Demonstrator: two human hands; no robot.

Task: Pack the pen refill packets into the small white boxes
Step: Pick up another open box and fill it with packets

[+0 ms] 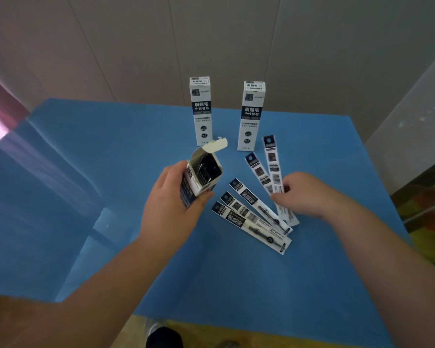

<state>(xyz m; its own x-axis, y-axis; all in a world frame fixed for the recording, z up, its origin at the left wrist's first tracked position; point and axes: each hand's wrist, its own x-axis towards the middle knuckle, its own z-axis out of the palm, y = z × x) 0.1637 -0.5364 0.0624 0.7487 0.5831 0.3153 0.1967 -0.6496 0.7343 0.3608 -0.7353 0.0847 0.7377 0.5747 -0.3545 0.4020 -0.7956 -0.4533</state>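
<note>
Left hand gripped an open box (flap up); right hand pinched two refill packets off the blue table.

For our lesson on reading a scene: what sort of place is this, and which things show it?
Probably a plain indoor room with a makeshift packing table, not a shop. Clues: a bare blue table, plain panelled walls, and only pen refill packets and small white boxes laid out.
</note>
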